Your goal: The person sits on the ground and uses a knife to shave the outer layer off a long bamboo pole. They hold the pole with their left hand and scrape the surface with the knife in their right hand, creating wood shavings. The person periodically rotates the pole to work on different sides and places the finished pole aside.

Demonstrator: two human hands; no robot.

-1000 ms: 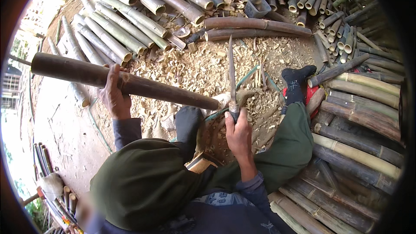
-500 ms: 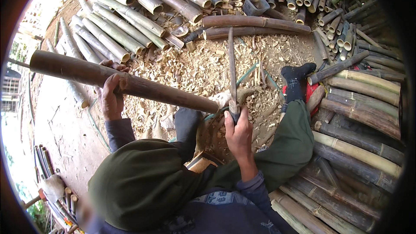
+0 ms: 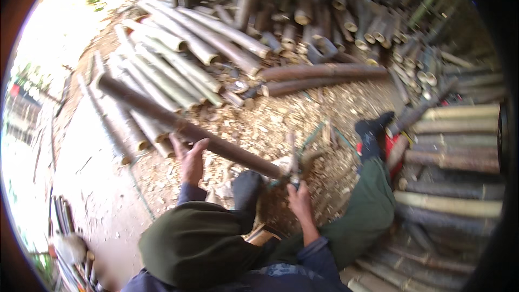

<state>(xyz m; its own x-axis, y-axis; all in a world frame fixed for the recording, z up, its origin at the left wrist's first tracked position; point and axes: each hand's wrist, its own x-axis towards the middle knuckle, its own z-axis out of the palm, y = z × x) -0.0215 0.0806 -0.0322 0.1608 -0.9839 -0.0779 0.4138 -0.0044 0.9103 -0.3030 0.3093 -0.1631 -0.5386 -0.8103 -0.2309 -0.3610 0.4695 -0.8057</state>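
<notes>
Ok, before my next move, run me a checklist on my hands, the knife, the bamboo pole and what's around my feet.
1. Right hand wrapped around the handle of the knife: ok.
2. Left hand fully closed around the bamboo pole: cannot tell; it is at the pole, but the grip is blurred.
3. Left hand well away from the knife: ok, it is farther up the pole.
4. Gap between knife and the pole's near end: cannot tell; they look very close.
5. Right foot off to the side of the knife: ok.
6. Ground free of wood chips: not ok, they are scattered widely.
</notes>
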